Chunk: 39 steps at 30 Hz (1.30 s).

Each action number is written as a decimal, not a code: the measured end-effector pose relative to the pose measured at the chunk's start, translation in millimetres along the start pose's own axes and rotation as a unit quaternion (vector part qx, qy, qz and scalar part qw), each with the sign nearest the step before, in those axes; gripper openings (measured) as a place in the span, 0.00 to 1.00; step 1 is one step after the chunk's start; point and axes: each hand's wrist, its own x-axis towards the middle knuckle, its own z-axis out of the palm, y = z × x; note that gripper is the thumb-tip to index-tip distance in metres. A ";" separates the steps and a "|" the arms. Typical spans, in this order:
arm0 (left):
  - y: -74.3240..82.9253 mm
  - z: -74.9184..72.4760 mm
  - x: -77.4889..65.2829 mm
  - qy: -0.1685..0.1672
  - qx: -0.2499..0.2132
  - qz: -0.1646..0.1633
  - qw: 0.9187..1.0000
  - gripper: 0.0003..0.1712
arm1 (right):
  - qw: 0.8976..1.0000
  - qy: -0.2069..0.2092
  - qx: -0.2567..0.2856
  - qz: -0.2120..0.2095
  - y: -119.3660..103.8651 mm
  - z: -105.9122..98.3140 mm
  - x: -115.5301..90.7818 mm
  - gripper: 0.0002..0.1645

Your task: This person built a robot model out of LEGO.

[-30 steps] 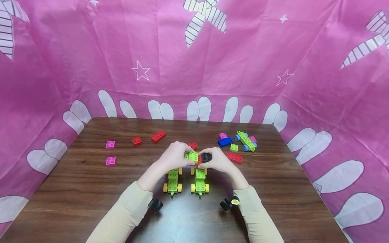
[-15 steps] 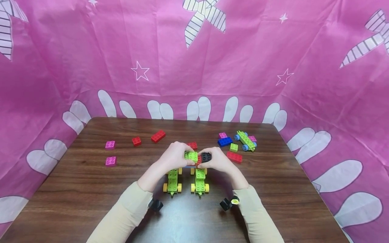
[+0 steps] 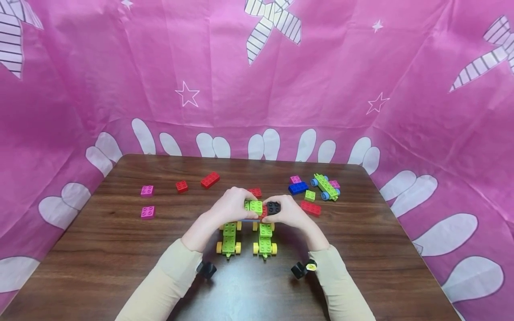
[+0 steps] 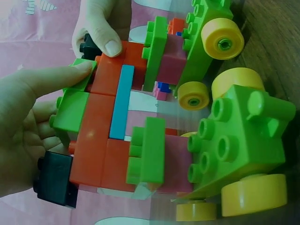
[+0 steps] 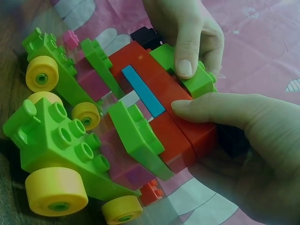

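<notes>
Both hands hold a toy brick build spanning two green wheeled bases (image 3: 229,240) with yellow wheels (image 4: 222,40). Red bricks (image 4: 91,138) with a thin blue piece (image 4: 123,103) bridge the two sides over pink bricks (image 5: 124,159) and light green plates (image 4: 152,152). On top sit green bricks (image 3: 255,207) and black bricks (image 3: 274,207). My left hand (image 3: 234,205) pinches the green bricks, its thumb on their side. My right hand (image 3: 286,209) grips the red and black end, with its thumb pressed on a red brick in the right wrist view.
On the brown table (image 3: 100,249) lie loose pink bricks (image 3: 147,212) and red bricks (image 3: 210,179) to the left and back. Back right are a blue brick (image 3: 298,187), a green brick (image 3: 309,195), a red brick (image 3: 311,208) and a green base with blue wheels (image 3: 326,187).
</notes>
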 end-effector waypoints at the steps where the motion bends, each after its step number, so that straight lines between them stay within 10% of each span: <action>1: 0.1 -0.6 -0.1 -0.003 0.002 0.002 1.000 0.22 | 1.000 0.000 -0.001 -0.003 0.0 -0.3 -0.4 0.26; 14: 0.1 -3.8 -1.9 -0.015 0.040 0.044 0.998 0.29 | 0.999 0.005 -0.018 -0.033 -0.1 -2.6 -2.0 0.28; 39: -0.4 -16.3 -3.9 -0.029 0.072 -0.043 0.996 0.25 | 0.995 -0.010 -0.052 -0.087 -33.4 -2.4 13.3 0.22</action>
